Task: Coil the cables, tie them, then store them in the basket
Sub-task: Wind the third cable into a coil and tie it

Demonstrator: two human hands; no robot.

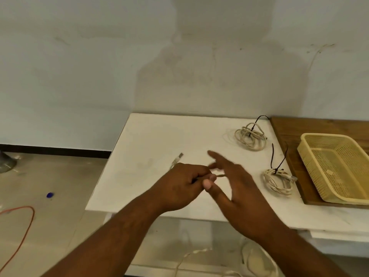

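Note:
My left hand (184,182) is closed on a cream cable whose plug end (177,159) sticks out beyond it onto the white table (147,140). A short stretch of that cable (219,175) crosses to my right hand (235,182), whose fingers are spread; the right hand is blurred. More of the cable (191,254) trails on the floor below the table edge. Two coiled cream cables, each tied with a black tie, lie on the table: one at the back (250,137), one nearer (278,181). The yellow plastic basket (311,152) stands empty at the right.
The basket rests on a brown wooden board (285,128) beside the white table. On the floor at the left lie an orange cord (28,222) and a small blue object (50,194). A wall stands just behind the table.

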